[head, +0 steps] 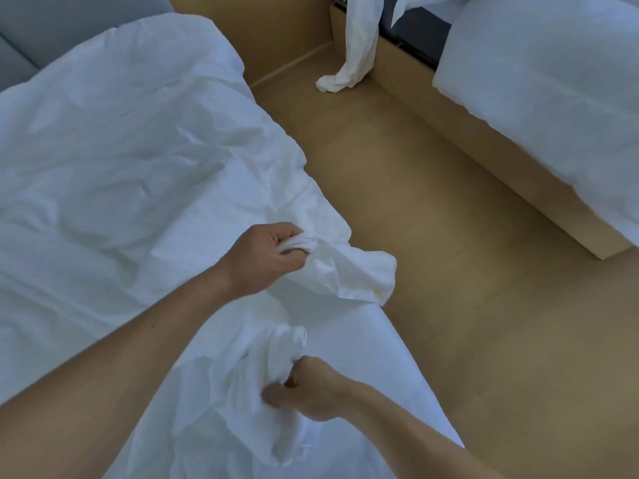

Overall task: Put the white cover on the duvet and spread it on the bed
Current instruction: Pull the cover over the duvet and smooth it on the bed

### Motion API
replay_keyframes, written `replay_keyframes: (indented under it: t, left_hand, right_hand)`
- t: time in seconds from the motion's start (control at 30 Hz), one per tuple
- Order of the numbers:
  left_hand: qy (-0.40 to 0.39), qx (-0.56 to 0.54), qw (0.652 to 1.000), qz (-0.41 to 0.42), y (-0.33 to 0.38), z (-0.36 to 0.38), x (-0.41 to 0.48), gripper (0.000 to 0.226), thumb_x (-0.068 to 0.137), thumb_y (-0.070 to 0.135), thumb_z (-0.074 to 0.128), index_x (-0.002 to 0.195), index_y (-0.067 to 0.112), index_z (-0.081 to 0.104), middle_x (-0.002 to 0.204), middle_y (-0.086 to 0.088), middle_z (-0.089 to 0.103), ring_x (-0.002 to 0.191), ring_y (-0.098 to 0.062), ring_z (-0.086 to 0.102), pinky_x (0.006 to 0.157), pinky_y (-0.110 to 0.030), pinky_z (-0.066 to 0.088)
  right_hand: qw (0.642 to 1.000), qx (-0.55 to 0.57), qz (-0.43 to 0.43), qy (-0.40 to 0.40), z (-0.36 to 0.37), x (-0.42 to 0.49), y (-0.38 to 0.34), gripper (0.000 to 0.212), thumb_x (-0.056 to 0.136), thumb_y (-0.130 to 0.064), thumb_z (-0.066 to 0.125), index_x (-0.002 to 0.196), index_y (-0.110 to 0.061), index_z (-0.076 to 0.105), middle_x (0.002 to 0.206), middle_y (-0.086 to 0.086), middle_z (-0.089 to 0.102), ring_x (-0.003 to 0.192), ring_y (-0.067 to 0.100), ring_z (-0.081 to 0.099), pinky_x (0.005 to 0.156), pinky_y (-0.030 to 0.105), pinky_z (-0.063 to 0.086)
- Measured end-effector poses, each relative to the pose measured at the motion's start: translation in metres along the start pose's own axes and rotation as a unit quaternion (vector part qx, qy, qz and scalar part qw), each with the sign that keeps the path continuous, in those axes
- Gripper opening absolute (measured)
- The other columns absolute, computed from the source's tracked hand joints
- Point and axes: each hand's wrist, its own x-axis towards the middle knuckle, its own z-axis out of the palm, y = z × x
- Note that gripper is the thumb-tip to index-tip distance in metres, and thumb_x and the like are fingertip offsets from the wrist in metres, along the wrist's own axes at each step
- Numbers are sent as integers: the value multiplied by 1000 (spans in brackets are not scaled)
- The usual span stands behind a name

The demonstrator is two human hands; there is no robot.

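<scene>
A crumpled white duvet in its white cover (114, 160) lies spread over the bed on the left. My left hand (266, 259) is closed on a bunched corner of the white cover near the bed's right edge; the corner's loose flap (363, 274) hangs past the edge. My right hand (307, 392) grips another bunch of the white fabric lower down, close to me. A smooth white sheet (363, 357) shows under the fabric between and below my hands. Whether the duvet's filling is inside the cover at these corners cannot be seen.
A tan wooden floor (432, 254) runs between the beds. A second bed with white bedding (553, 108) on a wooden frame (484, 160) stands at the right. A white cloth (356, 46) hangs from it onto the floor. A grey headboard (52, 25) is at top left.
</scene>
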Motion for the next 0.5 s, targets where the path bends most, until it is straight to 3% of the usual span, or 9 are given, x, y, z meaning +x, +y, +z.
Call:
replay_keyframes:
  t: [0.07,0.13,0.2,0.27,0.33,0.4,0.5]
  left_hand:
    - [-19,34,999,-3,-1,-10,0,23,70,32,62,84,17,72,83,-6,67,70,-9,56,68,-23,42]
    - [-2,111,994,13,-12,-17,0,19,71,32,63,88,29,70,86,7,64,79,-8,60,72,-23,44]
    - [24,151,988,25,-29,-20,1,22,79,29,66,101,28,72,95,10,65,90,-12,62,81,-29,48]
    - [59,186,980,32,-38,-18,-1,32,81,33,59,109,24,72,101,6,67,94,-18,62,84,-35,51]
    - [142,334,926,100,-44,-16,-3,41,76,38,54,107,18,72,92,-5,65,85,-29,60,73,-38,51]
    - [201,400,883,140,-44,-12,-9,38,73,41,57,96,14,70,76,-6,60,66,-31,59,59,-34,49]
    - [189,331,915,133,-47,3,-35,38,74,49,56,92,16,59,58,5,59,46,-23,58,45,-27,47]
  right_hand:
    - [998,24,42,-27,4,4,10,40,87,-54,62,97,-15,66,89,-1,65,85,19,63,77,31,52]
    - [995,31,65,65,-1,5,18,40,81,-61,66,88,-21,61,86,-7,61,82,16,60,71,28,47]
    - [981,31,35,190,-8,5,17,47,74,-61,71,94,-22,55,97,-10,57,90,13,58,73,27,44]
    - [969,158,-9,189,-13,9,8,55,72,-56,75,108,-19,56,108,-8,62,98,12,63,83,32,54]
    - [942,294,-18,158,-11,10,-3,48,78,-53,71,111,-19,61,109,-3,69,98,15,68,90,38,57]
    - [921,346,-12,178,-7,9,-10,37,88,-46,64,109,-15,64,109,2,70,98,18,69,91,38,56]
    - [857,494,-29,144,-8,9,-16,33,96,-33,51,101,-6,69,98,9,72,88,26,68,82,42,51]
